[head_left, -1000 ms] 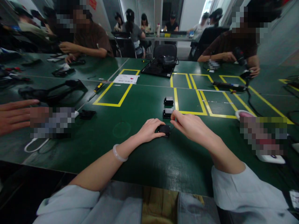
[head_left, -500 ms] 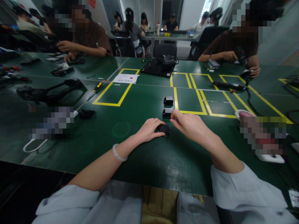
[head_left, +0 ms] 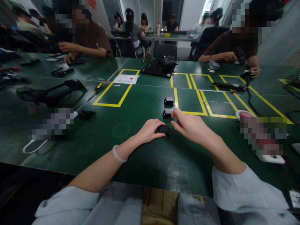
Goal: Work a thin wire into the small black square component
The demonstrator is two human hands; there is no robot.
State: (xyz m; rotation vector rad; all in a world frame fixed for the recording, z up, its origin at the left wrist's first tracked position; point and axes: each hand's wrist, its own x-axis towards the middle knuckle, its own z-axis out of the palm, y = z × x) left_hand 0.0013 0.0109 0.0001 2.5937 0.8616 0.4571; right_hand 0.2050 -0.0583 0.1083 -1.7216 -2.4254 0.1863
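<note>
My left hand (head_left: pixel 150 130) grips a small black block-shaped part (head_left: pixel 164 130) on the green table, thumb on the near side and fingers over the far left. Just right of it, my right hand (head_left: pixel 187 123) hovers with its thumb and index fingertip apart, and I see nothing between them. Its other fingers are curled and partly hidden. Two similar black parts with greyish tops lie in a line beyond: a nearer one (head_left: pixel 167 113), beside my right index finger, and a farther one (head_left: pixel 168 101).
Yellow tape rectangles (head_left: pixel 205 103) mark the green table (head_left: pixel 140 168). On the left lie a yellow-black screwdriver (head_left: pixel 97 87), a black frame-like item (head_left: pixel 53 92) and a small black piece (head_left: pixel 86 114). A black panel (head_left: pixel 156 69) lies farther back. Co-workers sit across the table.
My right thumb and index finger have spread apart, and the hand has shifted slightly. My left hand and its black part stay in place.
</note>
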